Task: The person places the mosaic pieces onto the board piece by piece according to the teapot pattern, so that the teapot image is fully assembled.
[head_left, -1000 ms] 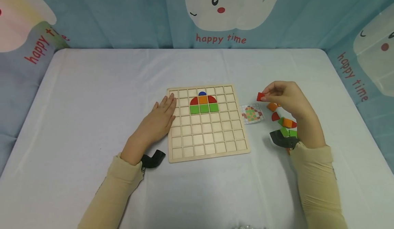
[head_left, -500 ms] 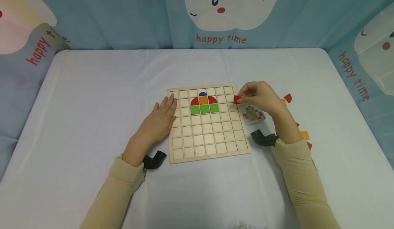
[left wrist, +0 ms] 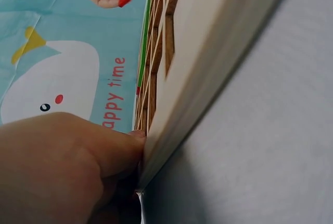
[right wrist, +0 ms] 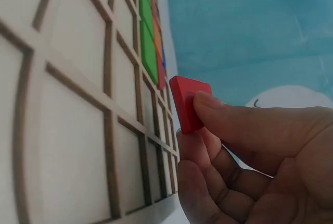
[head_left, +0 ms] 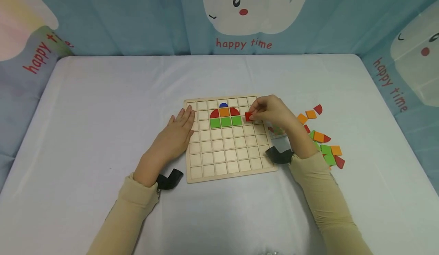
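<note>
My right hand (head_left: 272,112) pinches a red tile (right wrist: 182,101) between thumb and fingers, above the right part of the wooden grid board (head_left: 219,156). That tile is level with the green row, one cell to its right. Spread and fairly straight, the fingers of my left hand (head_left: 173,138) rest on the board's left edge. Set in the upper cells are a blue half-round tile (head_left: 223,105), an orange square (head_left: 224,112) between two red quarter-rounds (head_left: 214,113), and a row of green squares (head_left: 226,122). In the right wrist view the red tile is tilted and clear of the grid.
Loose red, orange and green tiles (head_left: 326,149) lie scattered right of the board. A printed pattern card (head_left: 278,133) sits by the board's right edge, partly hidden by my right hand. Black curved pieces (head_left: 170,179) stick out at both wrists. A blue curtain (head_left: 137,18) hangs behind the table.
My right hand has carried the red tile leftward from beside the loose tiles to over the board. The loose tiles have come back into sight. My left hand stays on the board's edge.
</note>
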Tool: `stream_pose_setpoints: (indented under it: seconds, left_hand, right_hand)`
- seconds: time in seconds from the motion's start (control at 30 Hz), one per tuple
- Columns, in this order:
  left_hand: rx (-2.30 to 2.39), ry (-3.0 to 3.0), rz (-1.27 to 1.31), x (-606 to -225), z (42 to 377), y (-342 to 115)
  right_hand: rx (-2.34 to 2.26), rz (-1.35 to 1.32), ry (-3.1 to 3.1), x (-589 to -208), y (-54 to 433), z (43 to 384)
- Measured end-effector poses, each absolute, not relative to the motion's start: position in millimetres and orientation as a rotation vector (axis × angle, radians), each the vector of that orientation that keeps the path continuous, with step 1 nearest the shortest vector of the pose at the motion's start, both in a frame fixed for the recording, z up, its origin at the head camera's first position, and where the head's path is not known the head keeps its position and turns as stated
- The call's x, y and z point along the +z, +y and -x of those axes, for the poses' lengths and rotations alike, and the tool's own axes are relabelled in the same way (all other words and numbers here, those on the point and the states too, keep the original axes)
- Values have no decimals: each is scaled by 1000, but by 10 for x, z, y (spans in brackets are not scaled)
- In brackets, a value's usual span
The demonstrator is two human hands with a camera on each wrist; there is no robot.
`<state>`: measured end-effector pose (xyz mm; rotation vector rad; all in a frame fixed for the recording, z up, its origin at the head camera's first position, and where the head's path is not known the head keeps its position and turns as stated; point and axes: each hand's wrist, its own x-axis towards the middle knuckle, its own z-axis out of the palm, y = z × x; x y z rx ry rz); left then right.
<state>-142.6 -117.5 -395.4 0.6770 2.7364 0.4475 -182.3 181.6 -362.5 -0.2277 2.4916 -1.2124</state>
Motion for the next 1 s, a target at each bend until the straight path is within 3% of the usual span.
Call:
stream_pose_setpoints:
  seconds: [1.0]
  left_hand:
    - [471, 2706, -729, -3958, 1445, -1232]
  right_hand:
    - [-1009, 212, 2573, -3693, 1784, 1820]
